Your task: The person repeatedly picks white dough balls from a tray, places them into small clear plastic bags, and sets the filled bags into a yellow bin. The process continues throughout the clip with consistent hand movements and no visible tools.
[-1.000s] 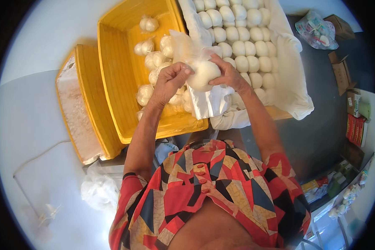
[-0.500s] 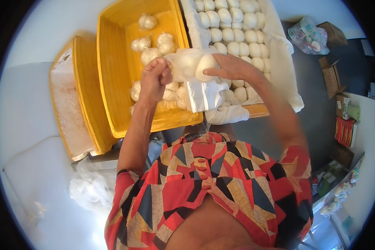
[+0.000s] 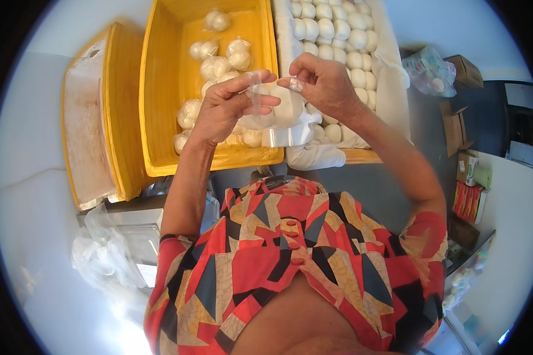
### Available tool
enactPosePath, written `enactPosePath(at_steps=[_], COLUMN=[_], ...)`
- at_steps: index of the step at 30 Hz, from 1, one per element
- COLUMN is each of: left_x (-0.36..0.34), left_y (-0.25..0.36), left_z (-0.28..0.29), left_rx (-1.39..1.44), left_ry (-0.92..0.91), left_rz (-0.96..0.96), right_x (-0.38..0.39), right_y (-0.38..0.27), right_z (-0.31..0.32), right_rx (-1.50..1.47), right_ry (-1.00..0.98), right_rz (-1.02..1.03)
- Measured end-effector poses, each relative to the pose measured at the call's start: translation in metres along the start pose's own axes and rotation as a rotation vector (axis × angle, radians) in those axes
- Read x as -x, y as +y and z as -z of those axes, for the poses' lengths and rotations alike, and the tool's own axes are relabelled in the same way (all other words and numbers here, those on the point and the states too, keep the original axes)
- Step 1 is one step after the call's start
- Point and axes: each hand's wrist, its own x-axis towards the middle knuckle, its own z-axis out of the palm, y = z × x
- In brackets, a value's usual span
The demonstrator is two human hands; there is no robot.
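Note:
My left hand (image 3: 234, 100) has the thin top of a clear plastic bag looped across its partly extended fingers. My right hand (image 3: 320, 86) pinches another part of that bag's top. The bag of pale buns (image 3: 278, 115) hangs between and below my hands, partly hidden by them, over a stack of thin plastic bags (image 3: 278, 137). Behind my left hand is a yellow tub (image 3: 154, 71) holding several bagged buns (image 3: 215, 67). Behind my right hand is a cloth-lined tray (image 3: 391, 71) with rows of white buns (image 3: 355, 59).
A second yellow tub (image 3: 115, 118) stands at the left above crumpled plastic (image 3: 98, 248) and a steel surface (image 3: 145, 222). At the right are a filled plastic bag (image 3: 429, 74), cardboard boxes (image 3: 454, 127) and red packages (image 3: 466, 200).
My right hand has shifted from cupping the bun to pinching the bag's top. My left hand has gone from a fist to looser fingers. The tubs sit higher in the view.

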Motion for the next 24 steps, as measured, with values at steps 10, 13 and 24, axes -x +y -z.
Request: enactPosePath(at_steps=[10,13,24], left_x=[-0.006,-0.004,0.027], left_y=[-0.041,-0.049,-0.033], left_z=[0.018,0.065,0.025], left_rx=[-0.148,0.137,-0.028], left_ry=[-0.068,0.020,-0.010], left_rz=[0.025,0.074,0.247], right_x=[0.017,0.044,0.053], right_y=[-0.024,0.032,-0.006], right_z=[-0.034,-0.015,-0.059], right_rx=[-0.991,-0.872,-1.142], right_ry=[-0.078,0.075,-0.264], right_rz=[-0.658,-0.723,-0.664])
